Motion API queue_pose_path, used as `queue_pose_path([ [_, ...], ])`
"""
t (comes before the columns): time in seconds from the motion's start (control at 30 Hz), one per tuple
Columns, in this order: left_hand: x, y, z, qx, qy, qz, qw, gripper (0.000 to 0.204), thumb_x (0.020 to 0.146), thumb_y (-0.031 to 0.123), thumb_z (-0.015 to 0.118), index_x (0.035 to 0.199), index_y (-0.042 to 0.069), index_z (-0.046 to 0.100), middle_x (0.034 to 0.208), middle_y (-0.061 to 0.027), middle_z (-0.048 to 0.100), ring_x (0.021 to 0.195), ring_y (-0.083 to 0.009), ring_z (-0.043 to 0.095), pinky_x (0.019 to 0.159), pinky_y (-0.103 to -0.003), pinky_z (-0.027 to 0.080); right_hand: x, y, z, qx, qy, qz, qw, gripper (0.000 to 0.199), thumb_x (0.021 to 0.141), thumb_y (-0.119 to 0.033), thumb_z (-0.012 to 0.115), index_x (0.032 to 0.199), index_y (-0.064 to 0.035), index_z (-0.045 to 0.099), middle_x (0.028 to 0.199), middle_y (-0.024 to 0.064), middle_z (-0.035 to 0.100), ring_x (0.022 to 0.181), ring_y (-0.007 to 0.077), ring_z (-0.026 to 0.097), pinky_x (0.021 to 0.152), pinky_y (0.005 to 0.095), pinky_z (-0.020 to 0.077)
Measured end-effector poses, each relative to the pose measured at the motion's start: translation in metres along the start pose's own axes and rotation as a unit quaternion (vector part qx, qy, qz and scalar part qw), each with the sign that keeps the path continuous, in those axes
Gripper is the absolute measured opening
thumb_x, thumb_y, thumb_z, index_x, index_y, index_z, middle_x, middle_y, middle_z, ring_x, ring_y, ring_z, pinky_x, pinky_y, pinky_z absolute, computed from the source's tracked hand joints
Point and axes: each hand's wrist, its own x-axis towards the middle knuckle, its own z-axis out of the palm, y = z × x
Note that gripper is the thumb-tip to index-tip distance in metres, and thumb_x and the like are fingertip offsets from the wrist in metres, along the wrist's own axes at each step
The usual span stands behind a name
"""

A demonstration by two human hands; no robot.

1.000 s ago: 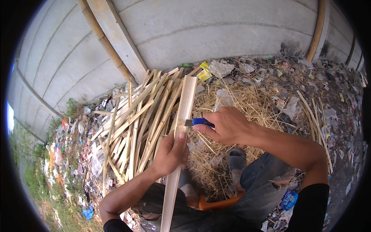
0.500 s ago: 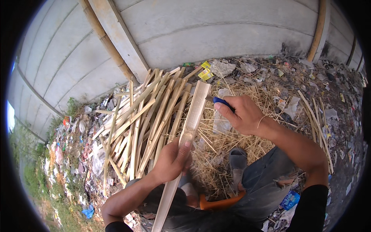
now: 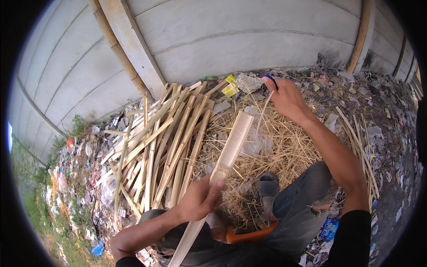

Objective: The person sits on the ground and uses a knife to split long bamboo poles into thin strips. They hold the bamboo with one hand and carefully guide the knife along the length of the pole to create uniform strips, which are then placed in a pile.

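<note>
A pale split bamboo length point(image 3: 235, 138) slants up and away across my lap, its hollow side with a node facing up. My left hand point(image 3: 200, 198) is closed around it just below the node. Farther off and to the right, my right hand point(image 3: 287, 98) grips a knife by its blue handle point(image 3: 270, 81), apart from the bamboo's far end. The blade cannot be made out. A thin bamboo sliver point(image 3: 265, 110) hangs below the right hand, over the shavings; whether it touches the hand is unclear.
Split bamboo strips point(image 3: 178, 138) lie piled at the left. Dry shavings point(image 3: 289, 142) cover the ground ahead of my sandalled foot point(image 3: 268, 184). More thin strips point(image 3: 358, 147) lie at the right. Litter surrounds all this, and a concrete panel wall point(image 3: 249, 44) with bamboo poles stands behind.
My right hand has lifted away from the bamboo's far end with the knife, moving farther off. A loose sliver now shows beneath it. The left hand keeps its hold, the bamboo slightly lower.
</note>
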Motion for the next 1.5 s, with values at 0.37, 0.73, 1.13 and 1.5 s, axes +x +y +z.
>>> queue_pose_path([
  [0.37,0.005,0.006,-0.016,-0.098,0.015,-0.005,0.995,0.04,0.113,0.039,0.04,0.103,0.002,0.052,0.06,-0.0063,0.052,0.048,-0.0152,0.052,0.046,-0.029,0.044,-0.072,-0.069,-0.004,0.101,-0.153,-0.158,0.97,0.058,0.105,-0.05,0.052,0.077,-0.0005,0.063,0.059,0.0186,0.06,0.056,0.0392,0.063,0.056,0.049,0.0481],
  [0.73,0.013,-0.015,-0.022,-0.303,-0.063,-0.031,0.95,0.044,0.114,0.043,0.032,0.1,0.006,0.052,0.054,-0.006,0.042,0.041,-0.0179,0.045,0.038,-0.031,0.041,-0.014,-0.05,0.015,0.076,-0.052,-0.029,0.995,0.06,0.107,-0.051,0.047,0.083,-0.0005,0.069,0.055,0.0168,0.059,0.054,0.0359,0.064,0.057,0.0492,0.0492],
  [1.13,0.017,0.009,-0.019,-0.12,0.059,0.04,0.99,0.073,0.093,0.014,0.061,0.158,0.008,0.027,0.056,-0.0019,0.045,0.043,-0.0131,0.049,0.036,-0.026,0.041,-0.049,-0.058,-0.015,0.133,-0.105,-0.114,0.979,0.061,0.106,-0.053,0.049,0.082,-0.0001,0.065,0.057,0.0155,0.055,0.052,0.0325,0.056,0.055,0.0462,0.0435],
  [1.5,0.021,0.004,-0.015,-0.239,0.029,-0.05,0.969,0.068,0.087,0.007,0.052,0.153,0.008,0.039,0.064,-0.0006,0.044,0.046,-0.0111,0.039,0.041,-0.027,0.035,-0.077,-0.099,0.0,0.096,-0.243,-0.151,0.953,0.055,0.103,-0.052,0.053,0.083,-0.0031,0.069,0.063,0.0209,0.064,0.067,0.0443,0.068,0.064,0.0536,0.0521],
])
